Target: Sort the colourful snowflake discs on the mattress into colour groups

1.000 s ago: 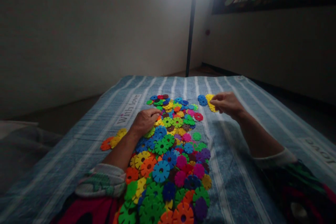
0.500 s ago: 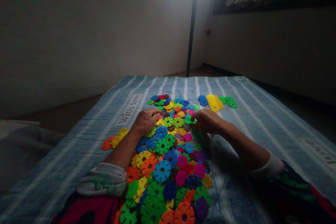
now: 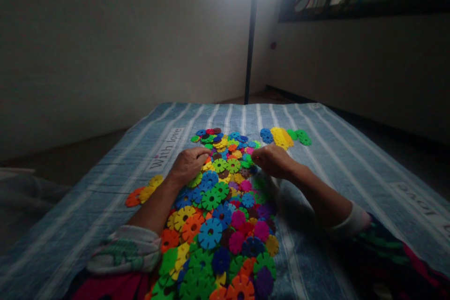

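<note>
Notched plastic flower discs (image 3: 210, 233) in many colours lie in a long heap down the middle of the cloth. At the heap's upper left edge is my left hand (image 3: 189, 163), its fingers curled inward over the discs. Whatever lies within those fingers is hidden. Across the heap, my right hand (image 3: 272, 160) is closed, thumb and fingertips together beside some green discs (image 3: 247, 161). I cannot make out anything between them. Two light green discs (image 3: 227, 165) show in the gap between the hands.
A striped blue cloth (image 3: 309, 187) covers the surface. Orange and yellow discs (image 3: 144, 191) sit left of my left forearm. Farther right are blue, yellow and green discs (image 3: 282, 138) in a row. A dark pole (image 3: 250, 42) stands beyond the far edge, before the wall.
The whole view has shifted a little, so things appear farther left. Both hands stay at about the same places on the heap, with fingers still curled.
</note>
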Demonstrator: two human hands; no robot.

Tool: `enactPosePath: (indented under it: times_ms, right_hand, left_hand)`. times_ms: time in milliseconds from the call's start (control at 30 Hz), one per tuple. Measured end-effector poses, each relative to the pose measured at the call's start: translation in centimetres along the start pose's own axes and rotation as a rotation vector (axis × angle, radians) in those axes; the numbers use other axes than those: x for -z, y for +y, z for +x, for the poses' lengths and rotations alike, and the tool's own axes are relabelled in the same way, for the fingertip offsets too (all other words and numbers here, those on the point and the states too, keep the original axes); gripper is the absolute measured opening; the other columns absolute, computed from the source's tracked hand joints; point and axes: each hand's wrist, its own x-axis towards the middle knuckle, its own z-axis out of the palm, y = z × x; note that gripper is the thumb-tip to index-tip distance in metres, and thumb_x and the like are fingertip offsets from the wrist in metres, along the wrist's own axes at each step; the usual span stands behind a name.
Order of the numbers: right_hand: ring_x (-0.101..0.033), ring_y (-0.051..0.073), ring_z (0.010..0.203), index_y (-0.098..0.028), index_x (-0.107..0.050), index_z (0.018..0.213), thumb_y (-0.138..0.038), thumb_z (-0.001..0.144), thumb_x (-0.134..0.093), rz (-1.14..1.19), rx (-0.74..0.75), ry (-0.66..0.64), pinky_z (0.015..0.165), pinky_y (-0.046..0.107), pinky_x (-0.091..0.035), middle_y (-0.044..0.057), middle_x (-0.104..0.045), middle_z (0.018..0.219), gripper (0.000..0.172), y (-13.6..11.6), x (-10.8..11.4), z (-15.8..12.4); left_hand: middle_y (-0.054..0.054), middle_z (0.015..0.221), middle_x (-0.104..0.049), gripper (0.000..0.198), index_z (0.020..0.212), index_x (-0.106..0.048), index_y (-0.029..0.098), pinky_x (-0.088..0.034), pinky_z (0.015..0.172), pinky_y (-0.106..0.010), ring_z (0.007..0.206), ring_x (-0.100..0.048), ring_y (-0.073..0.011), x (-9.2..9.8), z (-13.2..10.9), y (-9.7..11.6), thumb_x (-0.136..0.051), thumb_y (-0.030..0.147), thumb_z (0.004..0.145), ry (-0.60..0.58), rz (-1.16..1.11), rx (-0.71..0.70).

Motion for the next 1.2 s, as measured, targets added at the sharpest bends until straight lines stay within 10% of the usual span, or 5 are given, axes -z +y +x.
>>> enactPosePath:
  times_ms: [300,500,1200]
  right_hand:
    - [-0.055,0.013,0.061,-0.017,-0.073,0.081,-0.012,0.075,-0.054,0.118,-0.269,0.198,0.056,0.025,-0.034,0.004,-0.066,0.070,0.020,10.0,4.2,-1.3]
    - [-0.055,0.014,0.061,-0.020,-0.074,0.080,-0.016,0.079,-0.054,-0.133,-0.353,0.040,0.054,0.024,-0.032,0.004,-0.067,0.071,0.020,15.6,4.1,-0.8]
    - [-0.065,0.021,0.082,-0.021,-0.074,0.102,-0.020,0.081,-0.053,-0.307,-0.404,-0.044,0.058,0.025,-0.038,0.010,-0.073,0.098,0.030,16.6,3.3,0.2]
  left_hand:
    - [-0.002,0.097,-0.076,0.039,0.092,-0.076,0.021,-0.052,0.087,-0.030,0.094,-0.068,-0.0229,0.2,-0.1,0.3,-0.045,0.037,0.074,-0.002,-0.007,0.024]
    - [-0.001,0.093,-0.077,0.039,0.091,-0.076,0.022,-0.052,0.084,-0.030,0.092,-0.069,-0.0229,0.0,0.0,0.2,-0.046,0.038,0.073,0.005,-0.004,0.034]
    - [-0.001,0.096,-0.077,0.037,0.092,-0.076,0.022,-0.052,0.085,-0.028,0.095,-0.069,-0.0222,-0.1,0.0,0.2,-0.047,0.037,0.074,0.017,0.021,0.035]
